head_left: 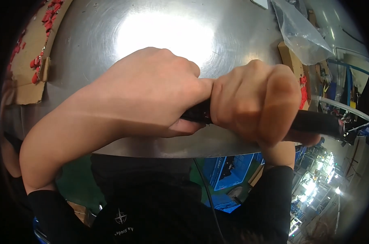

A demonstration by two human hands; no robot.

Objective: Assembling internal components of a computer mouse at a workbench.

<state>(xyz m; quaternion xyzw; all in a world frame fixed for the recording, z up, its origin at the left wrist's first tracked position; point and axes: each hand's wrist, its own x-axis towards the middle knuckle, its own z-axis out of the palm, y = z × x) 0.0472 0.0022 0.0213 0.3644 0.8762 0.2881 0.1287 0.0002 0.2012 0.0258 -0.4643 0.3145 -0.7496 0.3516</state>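
Both my hands meet above the metal table, gripping a long black handle-shaped piece whose exact kind I cannot make out. My left hand is closed around its left part, thumb along the underside. Fingers of my right hand wrap the middle in a fist, right against the left hand. The dark rounded end sticks out to the right past my right fist. Most of the piece is hidden by the two hands.
The shiny metal table ends at a curved near edge. Cardboard trays with small red parts lie at the left and right. A clear plastic bag rests at the far right. Below the edge stand a blue crate and a dark cable.
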